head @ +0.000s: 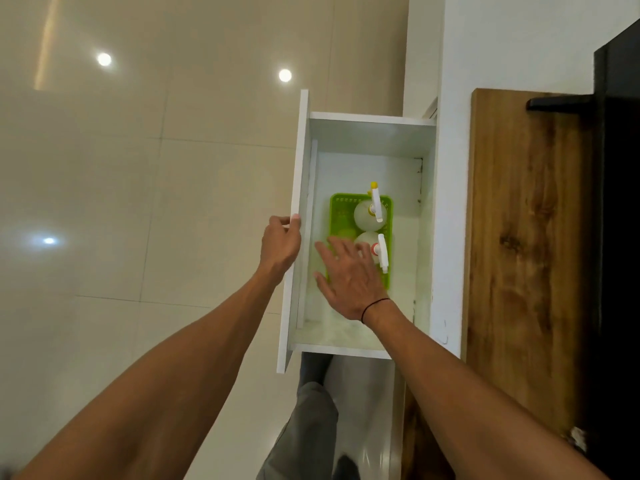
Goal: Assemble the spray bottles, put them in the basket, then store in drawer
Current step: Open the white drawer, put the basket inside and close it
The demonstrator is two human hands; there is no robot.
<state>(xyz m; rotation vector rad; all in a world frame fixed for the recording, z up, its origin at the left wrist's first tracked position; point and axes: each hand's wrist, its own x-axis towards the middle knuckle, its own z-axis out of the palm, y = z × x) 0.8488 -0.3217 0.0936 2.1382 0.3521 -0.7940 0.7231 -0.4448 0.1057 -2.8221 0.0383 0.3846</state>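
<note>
We look down into the open white drawer (pixel 374 133), where the green basket (pixel 337 216) sits on the bottom with both spray bottles standing in it: the one with the yellow nozzle (pixel 367 213) at the far end, the one with the red collar (pixel 375 249) nearer us. Our left hand (pixel 280 242) grips the edge of the drawer front, fingers curled over it. Our right hand (pixel 349 275) hangs above the basket with fingers spread, holding nothing. A wooden bench (pixel 519 237) runs along the right.

drawer (pixel 363 133) open | basket (pixel 337 209) inside | left hand (pixel 280 242) grips front
</note>
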